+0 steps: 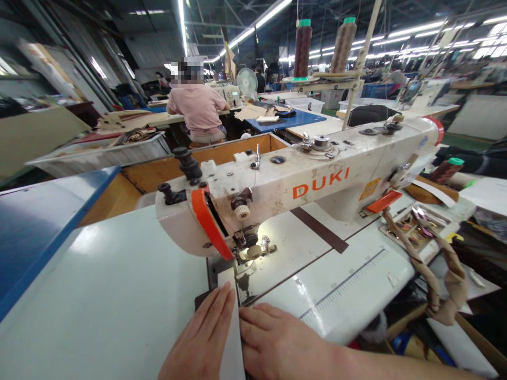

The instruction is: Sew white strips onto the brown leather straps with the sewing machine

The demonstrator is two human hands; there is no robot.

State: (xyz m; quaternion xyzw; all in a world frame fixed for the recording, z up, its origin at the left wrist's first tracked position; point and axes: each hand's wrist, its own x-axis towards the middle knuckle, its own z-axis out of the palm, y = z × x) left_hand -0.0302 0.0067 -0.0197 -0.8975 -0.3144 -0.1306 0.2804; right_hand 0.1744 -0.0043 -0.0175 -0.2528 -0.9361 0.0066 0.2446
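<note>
A long white strip runs from the near edge up to the needle area of the sewing machine. My left hand lies on the strip's left side, fingers stretched out and together, pressing it down. Against the strip's right edge rest the fingertips of my right hand; they lie low on the table and its thumb is hidden. A dark piece pokes out beside my left fingers. The presser foot is partly hidden by the machine head.
A dark brown strip lies under the machine arm, near a printed ruler. Right of it stands a tray of small tools. Thread cones stand behind. A blue-edged table is left; a person sits ahead.
</note>
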